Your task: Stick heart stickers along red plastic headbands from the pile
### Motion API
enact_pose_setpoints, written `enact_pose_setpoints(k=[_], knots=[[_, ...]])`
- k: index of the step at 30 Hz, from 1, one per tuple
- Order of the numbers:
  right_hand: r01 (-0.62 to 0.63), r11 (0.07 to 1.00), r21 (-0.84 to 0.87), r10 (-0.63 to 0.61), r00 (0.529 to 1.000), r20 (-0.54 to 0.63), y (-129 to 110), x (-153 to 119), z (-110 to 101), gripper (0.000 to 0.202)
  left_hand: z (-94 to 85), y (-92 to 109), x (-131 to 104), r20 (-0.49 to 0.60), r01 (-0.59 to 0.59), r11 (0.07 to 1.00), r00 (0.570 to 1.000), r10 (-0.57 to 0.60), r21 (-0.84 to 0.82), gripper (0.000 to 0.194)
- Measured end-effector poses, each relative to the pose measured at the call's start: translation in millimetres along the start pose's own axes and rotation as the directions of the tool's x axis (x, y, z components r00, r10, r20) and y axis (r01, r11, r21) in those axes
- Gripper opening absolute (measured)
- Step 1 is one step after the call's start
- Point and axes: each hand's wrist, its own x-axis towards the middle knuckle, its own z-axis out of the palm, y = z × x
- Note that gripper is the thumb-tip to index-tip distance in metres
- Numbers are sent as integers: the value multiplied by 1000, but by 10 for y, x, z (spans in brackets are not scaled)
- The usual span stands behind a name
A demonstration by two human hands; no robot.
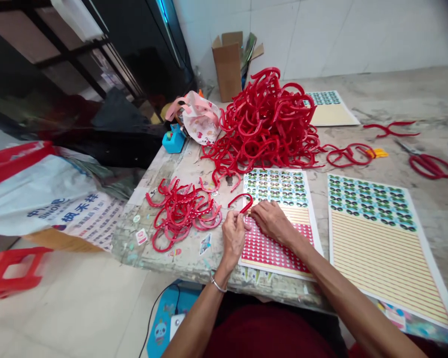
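My left hand (234, 232) is closed around one end of a curved red headband (242, 199), which arches up above the fingers. Beside it, my right hand (271, 219) has its fingertips pinched together close to the same end; what they grip is too small to make out. Both hands are over a sticker sheet (276, 248) with rows of green-and-blue pictures at the top, a striped yellow band and red rows with small pale marks. To the left lies a loose heap of red and pink headbands (182, 214).
A tall pile of red headbands (265, 124) stands behind the sheet. At right are another sticker sheet (384, 248) and red-handled scissors (429, 164). Further back are a cardboard box (227, 69), a patterned bag (201, 117) and a blue tape dispenser (173, 139).
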Motion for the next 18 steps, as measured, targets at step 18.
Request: enact_pose_setpoints(k=[18], knots=[[57, 967, 247, -48, 998, -42, 41, 114, 44, 8, 36, -5, -3, -15, -57, 985, 998, 60, 165, 14]])
